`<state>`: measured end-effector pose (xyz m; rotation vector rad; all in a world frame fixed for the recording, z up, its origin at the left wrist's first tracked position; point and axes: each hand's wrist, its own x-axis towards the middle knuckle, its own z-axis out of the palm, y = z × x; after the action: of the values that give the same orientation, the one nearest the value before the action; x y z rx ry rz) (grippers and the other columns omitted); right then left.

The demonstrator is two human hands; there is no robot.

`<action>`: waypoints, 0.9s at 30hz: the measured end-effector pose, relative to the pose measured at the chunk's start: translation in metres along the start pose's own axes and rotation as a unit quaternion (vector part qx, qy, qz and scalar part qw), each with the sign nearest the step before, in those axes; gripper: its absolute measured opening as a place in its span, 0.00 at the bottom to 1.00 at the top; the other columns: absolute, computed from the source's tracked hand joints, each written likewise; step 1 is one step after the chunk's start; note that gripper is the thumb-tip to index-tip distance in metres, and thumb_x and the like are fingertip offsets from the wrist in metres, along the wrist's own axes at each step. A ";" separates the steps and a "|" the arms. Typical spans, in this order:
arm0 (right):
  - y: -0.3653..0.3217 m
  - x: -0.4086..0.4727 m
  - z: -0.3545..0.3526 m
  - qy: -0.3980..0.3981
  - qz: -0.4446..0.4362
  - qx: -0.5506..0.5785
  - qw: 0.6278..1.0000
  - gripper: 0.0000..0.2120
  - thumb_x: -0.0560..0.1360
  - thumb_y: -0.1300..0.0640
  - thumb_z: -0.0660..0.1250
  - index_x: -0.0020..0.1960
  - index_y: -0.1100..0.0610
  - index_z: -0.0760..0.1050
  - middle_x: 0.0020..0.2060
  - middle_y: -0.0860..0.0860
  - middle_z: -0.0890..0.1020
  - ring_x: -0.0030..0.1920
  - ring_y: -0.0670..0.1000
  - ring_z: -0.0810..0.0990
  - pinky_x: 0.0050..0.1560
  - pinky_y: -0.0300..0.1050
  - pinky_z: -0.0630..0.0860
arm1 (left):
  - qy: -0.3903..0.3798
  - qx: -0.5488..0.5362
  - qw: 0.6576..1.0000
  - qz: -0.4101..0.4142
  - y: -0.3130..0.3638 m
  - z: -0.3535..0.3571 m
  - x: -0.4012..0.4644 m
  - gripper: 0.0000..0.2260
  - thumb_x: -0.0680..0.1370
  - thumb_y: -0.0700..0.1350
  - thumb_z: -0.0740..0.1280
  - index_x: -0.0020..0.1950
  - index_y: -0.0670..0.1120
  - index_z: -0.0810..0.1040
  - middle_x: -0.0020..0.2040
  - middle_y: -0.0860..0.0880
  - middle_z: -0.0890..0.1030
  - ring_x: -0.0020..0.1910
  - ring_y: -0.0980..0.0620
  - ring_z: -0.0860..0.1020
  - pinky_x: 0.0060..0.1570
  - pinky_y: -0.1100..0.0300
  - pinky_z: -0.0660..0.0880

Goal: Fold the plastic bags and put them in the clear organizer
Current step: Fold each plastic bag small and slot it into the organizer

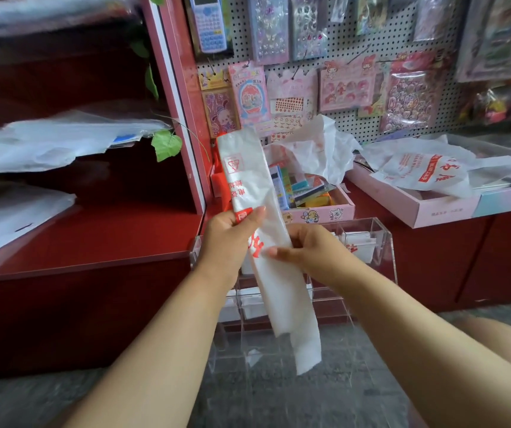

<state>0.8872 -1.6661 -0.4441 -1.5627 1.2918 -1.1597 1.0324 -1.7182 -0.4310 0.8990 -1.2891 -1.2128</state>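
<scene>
Shop counter [93, 242]; both grips, left hand [229, 239] and right hand [306, 248], around red-lettered folded bag [248, 177], print seemingly Chinese.

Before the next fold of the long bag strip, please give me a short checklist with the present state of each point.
1. Left hand pinches the folded bag strip: ok.
2. Right hand grips the strip lower down: ok.
3. Strip folded narrow and even above the hands: ok.
4. Lower tails aligned: not ok, they hang split and loose.
5. Clear organizer within reach below the hands: ok.
6. Free compartment for this bag: cannot tell; some cells already hold folded bags.
</scene>
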 end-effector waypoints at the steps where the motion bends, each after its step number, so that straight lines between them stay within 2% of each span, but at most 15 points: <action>1: 0.003 -0.002 -0.001 -0.004 0.012 -0.004 1.000 0.02 0.74 0.56 0.73 0.45 0.55 0.82 0.41 0.51 0.87 0.42 0.51 0.85 0.42 0.46 0.82 | 0.010 -0.010 1.000 0.003 0.003 -0.001 0.004 0.05 0.76 0.40 0.71 0.40 0.44 0.83 0.39 0.45 0.85 0.42 0.45 0.81 0.49 0.49 0.77; 2: 0.009 -0.005 -0.001 -0.013 0.026 -0.016 0.999 0.03 0.73 0.56 0.74 0.44 0.54 0.82 0.41 0.51 0.87 0.43 0.51 0.85 0.44 0.46 0.82 | 0.017 -0.019 1.000 0.003 0.007 -0.002 0.008 0.05 0.76 0.40 0.71 0.40 0.44 0.83 0.40 0.44 0.84 0.42 0.45 0.80 0.49 0.48 0.77; 5: 0.030 -0.017 0.000 -0.051 0.087 -0.094 0.991 0.06 0.72 0.53 0.75 0.41 0.54 0.81 0.38 0.47 0.86 0.38 0.44 0.84 0.40 0.38 0.80 | 0.032 -0.029 0.999 0.014 0.019 -0.007 0.021 0.08 0.76 0.40 0.71 0.37 0.46 0.84 0.41 0.43 0.83 0.44 0.44 0.79 0.49 0.47 0.76; 8: 0.051 -0.020 0.005 -0.079 0.129 -0.142 0.978 0.13 0.71 0.52 0.76 0.37 0.60 0.79 0.33 0.50 0.83 0.33 0.44 0.79 0.36 0.41 0.79 | 0.049 -0.030 0.997 0.042 0.032 -0.013 0.035 0.10 0.75 0.39 0.72 0.34 0.47 0.85 0.40 0.46 0.84 0.44 0.45 0.80 0.52 0.47 0.78; 10: 0.056 -0.021 0.009 -0.094 0.145 -0.156 0.973 0.14 0.71 0.53 0.76 0.32 0.58 0.75 0.26 0.46 0.77 0.27 0.42 0.72 0.29 0.36 0.71 | 0.052 -0.032 0.997 0.053 0.041 -0.015 0.040 0.09 0.75 0.39 0.72 0.35 0.46 0.84 0.39 0.47 0.85 0.44 0.45 0.81 0.52 0.47 0.78; 12: 0.061 -0.024 0.010 -0.124 0.158 -0.187 0.962 0.14 0.71 0.53 0.76 0.32 0.56 0.75 0.23 0.44 0.75 0.24 0.41 0.69 0.28 0.34 0.67 | 0.055 -0.031 0.996 0.057 0.045 -0.015 0.042 0.06 0.75 0.38 0.72 0.39 0.45 0.83 0.40 0.47 0.85 0.43 0.46 0.82 0.52 0.48 0.79; 14: 0.066 -0.024 0.007 -0.159 0.153 -0.218 0.951 0.09 0.69 0.53 0.75 0.36 0.56 0.79 0.27 0.44 0.78 0.27 0.43 0.73 0.33 0.39 0.72 | 0.051 -0.023 0.997 0.054 0.043 -0.014 0.041 0.04 0.76 0.38 0.72 0.41 0.44 0.82 0.42 0.45 0.85 0.44 0.45 0.82 0.53 0.47 0.79; 15: 0.066 -0.025 0.005 -0.174 0.148 -0.223 0.948 0.07 0.68 0.52 0.75 0.41 0.53 0.80 0.33 0.45 0.82 0.32 0.45 0.78 0.37 0.43 0.76 | 0.046 -0.021 0.998 0.048 0.040 -0.013 0.039 0.04 0.76 0.39 0.72 0.41 0.44 0.82 0.43 0.43 0.84 0.45 0.44 0.82 0.53 0.45 0.79; 16: 0.064 -0.024 0.002 -0.176 0.142 -0.215 0.950 0.11 0.67 0.50 0.75 0.48 0.50 0.80 0.41 0.45 0.84 0.40 0.47 0.82 0.43 0.45 0.79 | 0.039 -0.017 0.998 0.039 0.037 -0.011 0.036 0.04 0.76 0.39 0.72 0.40 0.44 0.82 0.44 0.42 0.84 0.45 0.44 0.81 0.53 0.44 0.78; 18: 0.050 -0.021 -0.005 -0.133 0.116 -0.126 0.976 0.19 0.72 0.50 0.74 0.60 0.49 0.74 0.53 0.44 0.82 0.51 0.44 0.82 0.48 0.37 0.79 | 0.015 -0.002 1.000 0.017 0.029 -0.006 0.027 0.05 0.76 0.40 0.71 0.40 0.44 0.82 0.42 0.43 0.85 0.42 0.44 0.82 0.50 0.46 0.79; 21: 0.017 -0.015 -0.012 -0.028 0.039 0.056 0.997 0.13 0.78 0.54 0.66 0.62 0.58 0.74 0.55 0.50 0.82 0.52 0.45 0.82 0.47 0.33 0.78 | -0.051 0.001 0.999 0.005 0.019 0.003 0.010 0.03 0.77 0.40 0.69 0.46 0.43 0.82 0.40 0.48 0.86 0.39 0.50 0.84 0.42 0.55 0.80; 22: 0.011 -0.011 -0.013 -0.004 0.018 0.084 0.996 0.13 0.79 0.55 0.65 0.61 0.60 0.75 0.55 0.53 0.83 0.53 0.48 0.82 0.49 0.36 0.78 | -0.071 -0.006 0.997 0.000 0.017 0.006 0.005 0.03 0.77 0.39 0.68 0.48 0.42 0.82 0.41 0.48 0.86 0.40 0.50 0.84 0.41 0.56 0.80; 24: 0.006 -0.006 -0.013 0.023 -0.014 0.098 0.995 0.12 0.78 0.55 0.67 0.58 0.61 0.78 0.52 0.56 0.84 0.53 0.55 0.83 0.55 0.48 0.80 | -0.093 -0.021 0.995 -0.006 0.015 0.011 0.000 0.05 0.78 0.39 0.67 0.52 0.42 0.81 0.43 0.47 0.86 0.43 0.48 0.84 0.46 0.53 0.81; 26: 0.008 -0.006 -0.010 0.053 -0.013 0.086 0.995 0.09 0.77 0.55 0.68 0.52 0.61 0.81 0.48 0.58 0.85 0.49 0.58 0.84 0.54 0.59 0.80 | -0.104 -0.040 0.994 -0.009 0.015 0.013 -0.003 0.06 0.78 0.39 0.66 0.54 0.42 0.80 0.45 0.46 0.86 0.44 0.48 0.84 0.49 0.52 0.81; 27: 0.010 -0.006 -0.008 0.067 -0.014 0.083 0.994 0.08 0.77 0.55 0.69 0.50 0.61 0.81 0.46 0.58 0.85 0.46 0.58 0.84 0.52 0.60 0.80 | -0.105 -0.050 0.993 -0.018 0.014 0.012 -0.005 0.07 0.78 0.39 0.66 0.54 0.42 0.80 0.45 0.47 0.86 0.44 0.48 0.84 0.49 0.54 0.81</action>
<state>0.8760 -1.6617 -0.4525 -1.4051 1.2284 -1.3743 1.0230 -1.7089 -0.4172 0.7393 -1.3697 -1.4171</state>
